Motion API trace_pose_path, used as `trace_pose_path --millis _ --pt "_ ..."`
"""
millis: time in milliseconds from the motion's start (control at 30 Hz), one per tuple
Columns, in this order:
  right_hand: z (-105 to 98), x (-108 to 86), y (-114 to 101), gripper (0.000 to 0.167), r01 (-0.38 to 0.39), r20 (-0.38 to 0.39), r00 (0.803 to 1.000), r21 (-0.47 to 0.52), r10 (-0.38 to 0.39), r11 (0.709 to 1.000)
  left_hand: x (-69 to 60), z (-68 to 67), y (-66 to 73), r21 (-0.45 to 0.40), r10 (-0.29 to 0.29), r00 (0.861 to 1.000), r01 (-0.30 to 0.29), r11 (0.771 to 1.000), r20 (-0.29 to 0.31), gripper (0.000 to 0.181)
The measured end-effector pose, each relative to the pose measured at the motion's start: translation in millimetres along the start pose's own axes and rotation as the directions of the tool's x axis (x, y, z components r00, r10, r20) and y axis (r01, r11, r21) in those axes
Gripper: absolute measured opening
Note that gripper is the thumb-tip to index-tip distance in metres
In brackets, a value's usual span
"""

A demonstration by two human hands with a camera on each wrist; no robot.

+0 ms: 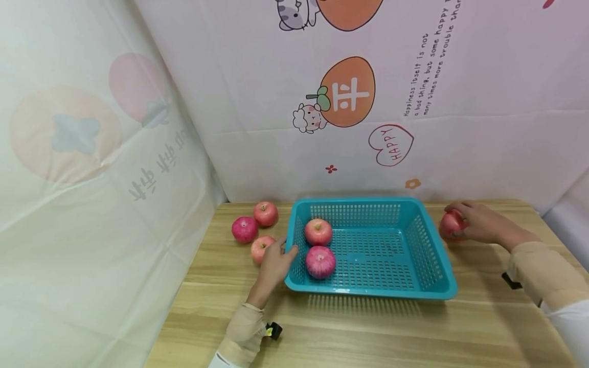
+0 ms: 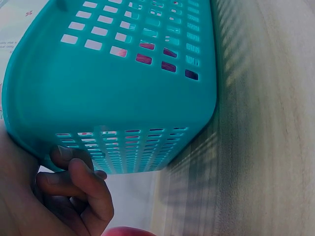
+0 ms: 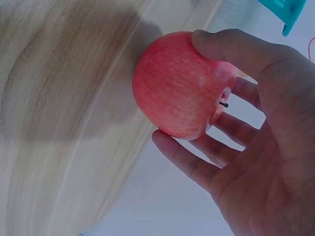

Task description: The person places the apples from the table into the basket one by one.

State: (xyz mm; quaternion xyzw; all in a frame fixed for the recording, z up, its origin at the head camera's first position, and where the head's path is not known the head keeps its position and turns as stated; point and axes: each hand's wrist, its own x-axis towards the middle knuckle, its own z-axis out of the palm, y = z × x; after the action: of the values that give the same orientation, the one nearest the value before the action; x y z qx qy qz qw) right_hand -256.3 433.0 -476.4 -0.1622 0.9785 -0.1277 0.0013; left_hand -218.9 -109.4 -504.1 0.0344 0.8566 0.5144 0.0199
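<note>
A teal plastic basket (image 1: 368,292) with slotted walls stands on the wooden table. Inside, along its left side, lie a red apple (image 1: 318,232) and a pinker apple (image 1: 320,262). My left hand (image 1: 277,263) grips the basket's left rim, the thumb over the edge and the fingers curled outside, as the left wrist view also shows. Right of the basket, my right hand (image 1: 480,223) holds another red apple (image 3: 179,86) between thumb and fingers, its stem turned toward the palm. Whether that apple touches the table is hard to tell.
Left of the basket are three more apples: a deep pink one (image 1: 245,229), a red one (image 1: 266,213) behind it, and one (image 1: 263,249) close to my left hand. A printed cloth (image 1: 276,163) hangs along the table's back edge, and another (image 1: 92,230) at the left.
</note>
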Motion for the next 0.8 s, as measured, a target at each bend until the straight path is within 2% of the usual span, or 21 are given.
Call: trace_pose_path --millis 467,800 --pt "-18.1 -6.4 -6.3 0.065 -0.022 0.022 1.000 -0.018 0.022 1.000 -0.6 -0.2 -1.6 0.007 0.014 1.000 -0.014 1.000 -0.005 0.048" --pt "-22.2 -8.1 -7.4 0.065 -0.028 0.029 0.999 -0.008 0.028 1.000 -1.7 -1.3 0.6 -0.002 0.014 1.000 -0.014 1.000 0.003 0.048"
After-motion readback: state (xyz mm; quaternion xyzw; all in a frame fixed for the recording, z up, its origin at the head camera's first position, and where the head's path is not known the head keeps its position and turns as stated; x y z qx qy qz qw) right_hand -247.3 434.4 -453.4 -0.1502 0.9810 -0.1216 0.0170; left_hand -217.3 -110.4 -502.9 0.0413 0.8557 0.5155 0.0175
